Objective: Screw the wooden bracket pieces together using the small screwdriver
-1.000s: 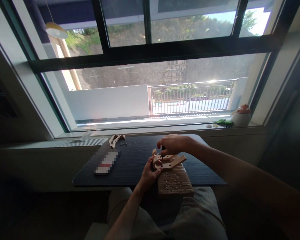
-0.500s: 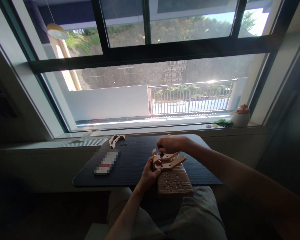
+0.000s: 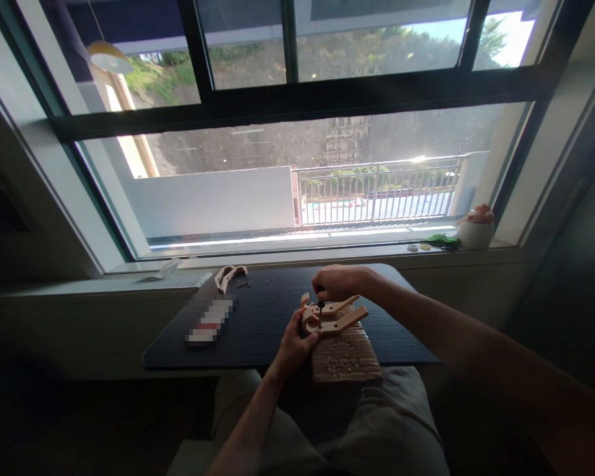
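My right hand (image 3: 333, 282) is closed round the handle of a screwdriver (image 3: 320, 313), whose dark shaft points straight down. Its tip meets a pale curved wooden piece (image 3: 344, 321) with a hooked end and dark holes. My left hand (image 3: 296, 340) grips the hooked end, thumb on the near side. Just behind lies a second similar wooden piece (image 3: 337, 307). Both rest on a brown ridged block (image 3: 347, 370), perhaps cardboard, with many small holes or bits scattered over its top.
A dark table (image 3: 268, 330) carries more curved wooden pieces (image 3: 224, 277), several small screws (image 3: 244, 284) and a blurred-out box (image 3: 211, 322) on the left. Behind it, a window sill holds a white pot (image 3: 476, 231) and green leaves (image 3: 441, 241).
Both hands keep their grip and the screwdriver stays upright in the same place on the wooden piece. The whole view has shifted very slightly.
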Tool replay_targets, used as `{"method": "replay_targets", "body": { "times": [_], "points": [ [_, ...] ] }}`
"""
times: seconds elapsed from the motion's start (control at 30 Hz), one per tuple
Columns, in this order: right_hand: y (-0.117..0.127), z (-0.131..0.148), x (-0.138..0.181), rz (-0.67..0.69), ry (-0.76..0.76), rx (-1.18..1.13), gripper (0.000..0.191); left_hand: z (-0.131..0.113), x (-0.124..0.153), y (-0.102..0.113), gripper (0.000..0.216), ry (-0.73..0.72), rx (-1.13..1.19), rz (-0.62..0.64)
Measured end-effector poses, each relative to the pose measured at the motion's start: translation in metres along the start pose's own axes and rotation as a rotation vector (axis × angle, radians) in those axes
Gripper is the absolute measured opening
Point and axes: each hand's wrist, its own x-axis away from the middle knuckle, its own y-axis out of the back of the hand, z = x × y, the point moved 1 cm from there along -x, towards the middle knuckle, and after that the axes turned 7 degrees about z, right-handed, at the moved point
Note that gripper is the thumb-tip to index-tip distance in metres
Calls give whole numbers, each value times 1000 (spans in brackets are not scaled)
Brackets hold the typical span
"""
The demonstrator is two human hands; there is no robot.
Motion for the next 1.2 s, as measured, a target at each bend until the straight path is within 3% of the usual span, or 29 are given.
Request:
{"method": "replay_targets", "body": {
  "times": [0.23,0.4,0.87,1.07,1.2],
  "points": [
    [7,3,7,1,-15,24,40,2,0,0,48,18,20,20],
    [13,8,6,31,60,12,32,3,0,0,47,3,15,16],
    [9,13,-1,-1,23,70,27,3,0,0,43,-18,31,42],
    [18,18,7,-11,10,91,44,1,0,0,42,-7,44,50],
    [21,18,7,6,59,91,32,2,0,0,42,-10,37,48]
  ]
}}
